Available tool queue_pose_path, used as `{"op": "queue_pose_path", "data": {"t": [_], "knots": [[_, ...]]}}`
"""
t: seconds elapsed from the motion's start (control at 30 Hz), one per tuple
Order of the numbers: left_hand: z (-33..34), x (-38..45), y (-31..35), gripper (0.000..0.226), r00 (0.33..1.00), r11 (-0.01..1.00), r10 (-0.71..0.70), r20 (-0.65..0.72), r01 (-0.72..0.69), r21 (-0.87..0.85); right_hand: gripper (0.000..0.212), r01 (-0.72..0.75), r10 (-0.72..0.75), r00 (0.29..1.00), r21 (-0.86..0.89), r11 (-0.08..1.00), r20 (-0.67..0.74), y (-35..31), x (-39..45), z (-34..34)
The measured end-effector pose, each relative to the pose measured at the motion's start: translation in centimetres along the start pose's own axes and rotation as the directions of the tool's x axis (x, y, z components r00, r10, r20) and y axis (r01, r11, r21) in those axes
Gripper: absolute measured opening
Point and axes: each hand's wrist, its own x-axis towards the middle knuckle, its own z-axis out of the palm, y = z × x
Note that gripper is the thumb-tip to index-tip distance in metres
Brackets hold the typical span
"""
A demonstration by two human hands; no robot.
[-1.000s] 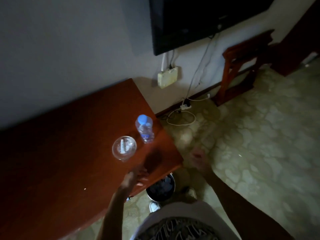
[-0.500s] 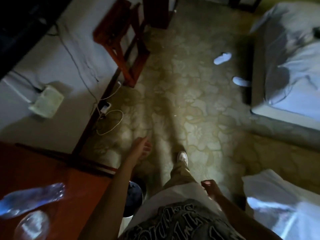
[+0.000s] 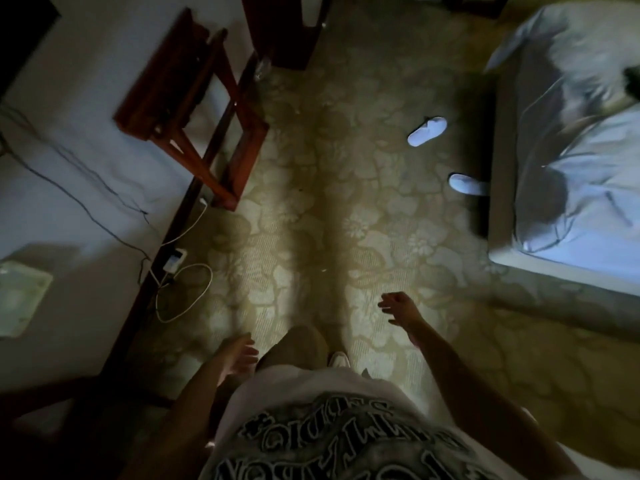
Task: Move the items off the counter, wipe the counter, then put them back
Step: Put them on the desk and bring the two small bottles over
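view has swung off the counter to carpet [image 3: 284, 244] and bed [image 3: 571, 188]; left hand [image 3: 239, 355] and right hand [image 3: 398, 308] loose-fingered, empty, so nothing moved yet.

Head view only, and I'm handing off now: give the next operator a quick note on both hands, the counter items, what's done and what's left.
Left hand: open, holds nothing, low beside the thigh.
Right hand: open, fingers loosely spread, holds nothing, out over the carpet.
Job's things: neither the counter's top nor any item on it shows in this frame; only a dark wooden edge shows at lower left. The view faces the carpet, with the bed on the right and two white slippers beside it.
Done: nothing that this frame can confirm.
Left: find a cloth, clear the counter, wipe it, put the items back.
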Motion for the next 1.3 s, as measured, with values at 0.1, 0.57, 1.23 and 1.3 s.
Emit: {"op": "queue_pose_path", "data": {"t": [0.1,0.57,1.23,1.3], "knots": [[0.9,0.0,6.2,0.031,0.999,0.998,0.022,0.023,-0.024,0.063,0.027,-0.001,0.001,1.0,0.036,0.999,0.005,-3.9,4.0,-1.8],[13.2,6.8,53.7,0.039,0.938,0.856,0.223,0.267,-0.319,0.406,0.021,-0.382,0.456,0.87,0.328,0.864,-0.187,-13.8,14.5,-10.3],[19.8,17.1,92.1,0.037,0.996,0.995,0.04,0.081,-0.047,0.087,0.017,-0.099,0.11,0.989,0.114,0.989,-0.1,-66.6,57.8,-30.8],[20.5,18.9,95.7,0.034,0.995,0.997,0.045,0.086,-0.05,0.055,0.012,-0.003,0.012,0.995,0.084,0.996,-0.099,-72.6,61.4,-32.1]]}}
